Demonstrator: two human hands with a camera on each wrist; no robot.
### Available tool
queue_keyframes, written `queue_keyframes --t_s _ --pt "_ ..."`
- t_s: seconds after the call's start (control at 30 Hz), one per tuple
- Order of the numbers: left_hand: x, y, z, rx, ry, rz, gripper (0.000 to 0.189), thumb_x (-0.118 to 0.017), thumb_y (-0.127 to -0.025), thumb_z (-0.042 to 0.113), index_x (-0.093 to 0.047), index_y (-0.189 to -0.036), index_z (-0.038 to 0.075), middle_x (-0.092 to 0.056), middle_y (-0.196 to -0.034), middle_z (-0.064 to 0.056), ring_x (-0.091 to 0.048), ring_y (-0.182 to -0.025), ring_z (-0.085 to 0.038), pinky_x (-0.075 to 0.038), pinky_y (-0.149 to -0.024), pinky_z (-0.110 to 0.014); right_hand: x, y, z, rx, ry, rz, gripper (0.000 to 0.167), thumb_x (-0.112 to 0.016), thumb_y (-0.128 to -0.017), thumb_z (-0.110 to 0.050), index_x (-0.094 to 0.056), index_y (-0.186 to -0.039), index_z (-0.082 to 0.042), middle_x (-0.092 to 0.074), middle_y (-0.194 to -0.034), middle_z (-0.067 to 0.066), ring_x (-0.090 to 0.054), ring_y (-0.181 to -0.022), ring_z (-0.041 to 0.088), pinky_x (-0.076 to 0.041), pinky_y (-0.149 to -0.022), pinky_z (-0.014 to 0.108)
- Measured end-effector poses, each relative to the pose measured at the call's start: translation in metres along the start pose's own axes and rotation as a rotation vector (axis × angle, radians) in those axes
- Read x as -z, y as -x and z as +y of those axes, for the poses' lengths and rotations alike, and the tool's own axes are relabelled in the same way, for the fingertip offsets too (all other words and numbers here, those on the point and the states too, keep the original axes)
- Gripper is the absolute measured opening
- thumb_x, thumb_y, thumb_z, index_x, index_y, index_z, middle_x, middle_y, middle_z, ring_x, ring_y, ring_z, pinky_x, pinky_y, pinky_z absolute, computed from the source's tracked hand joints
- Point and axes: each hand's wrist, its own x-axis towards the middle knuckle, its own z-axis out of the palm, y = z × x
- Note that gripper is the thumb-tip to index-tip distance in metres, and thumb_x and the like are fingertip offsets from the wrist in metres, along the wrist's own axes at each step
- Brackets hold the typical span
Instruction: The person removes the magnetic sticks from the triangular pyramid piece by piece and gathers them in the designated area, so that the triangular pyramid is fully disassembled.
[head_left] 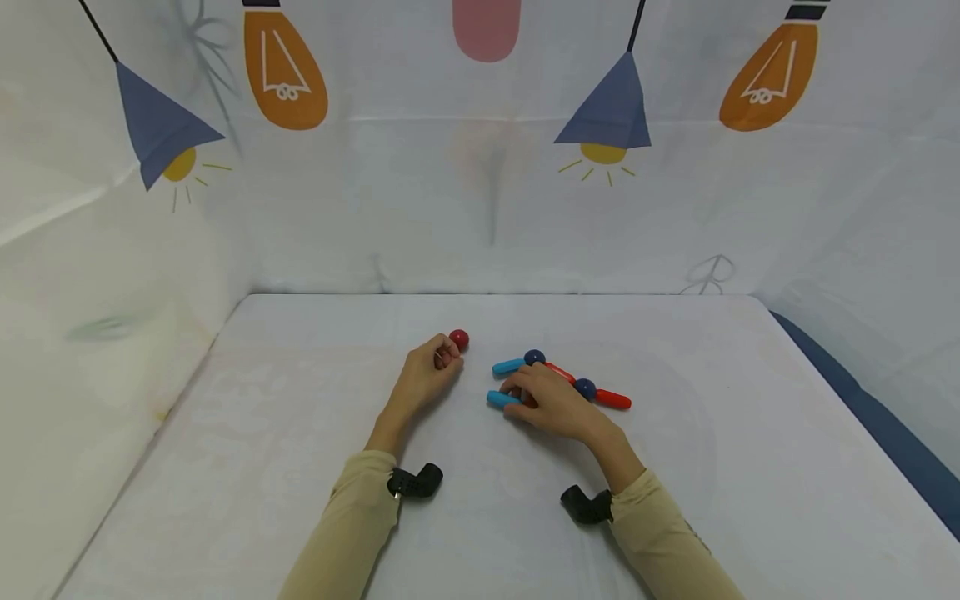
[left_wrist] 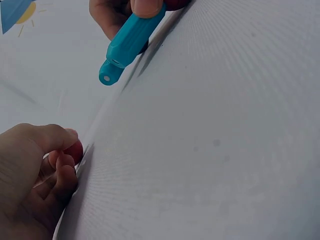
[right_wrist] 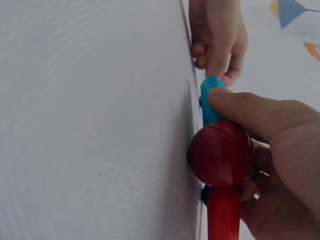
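- Right hand (head_left: 551,402): grip clamped on the blue stick (head_left: 502,399), close above the counter (head_left: 225,467); a sideways twist could loosen its joint.
- Left hand (head_left: 426,375): cannot tell whether its grip holds the red ball (head_left: 459,339) beyond; a nudge could roll it.

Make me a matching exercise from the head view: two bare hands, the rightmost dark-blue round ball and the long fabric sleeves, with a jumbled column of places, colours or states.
1. Left bare hand
2. Right bare hand
3. Rightmost dark-blue round ball
4. Long fabric sleeves

A. Between two red sticks
B. Holding a light-blue ridged stick
C. Beige
D. Fingers at a glossy red ball

Pairs: 1-D, 2-B, 3-A, 4-C
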Motion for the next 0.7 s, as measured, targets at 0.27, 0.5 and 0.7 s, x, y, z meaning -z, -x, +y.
queue_keyframes --t_s 0.27,0.5,0.7 --pt "0.000 0.002 0.004 0.000 0.014 -0.068 0.008 -0.065 -0.087 0.013 -0.057 -0.091 0.012 -0.054 -0.077 -0.001 -0.050 -0.072 -0.013 -0.042 -0.065 -0.021 -0.004 -0.001 0.000 0.007 -0.010 0.037 0.028 -0.069 -0.086 -0.028 -0.064 -0.111 -0.017 -0.055 -0.087 -0.007 -0.046 -0.083 0.009 -0.041 -0.067 0.021" --pt "-0.002 0.004 0.008 -0.099 -0.040 -0.240 0.007 -0.060 -0.093 0.024 -0.060 -0.097 0.018 -0.060 -0.082 0.004 -0.054 -0.075 -0.009 -0.046 -0.071 -0.024 -0.005 -0.002 -0.001 -0.004 -0.005 0.049 0.027 -0.069 -0.086 -0.027 -0.064 -0.110 -0.016 -0.054 -0.085 -0.007 -0.046 -0.083 0.008 -0.042 -0.067 0.021" --pt "-0.005 0.008 0.016 -0.114 0.027 -0.380 0.024 -0.049 -0.096 0.043 -0.062 -0.103 0.024 -0.061 -0.090 0.006 -0.056 -0.079 -0.010 -0.048 -0.071 -0.026 -0.005 -0.002 -0.001 0.006 -0.022 0.067 0.026 -0.069 -0.086 -0.025 -0.064 -0.110 -0.014 -0.056 -0.089 -0.004 -0.047 -0.082 0.009 -0.043 -0.068 0.021"
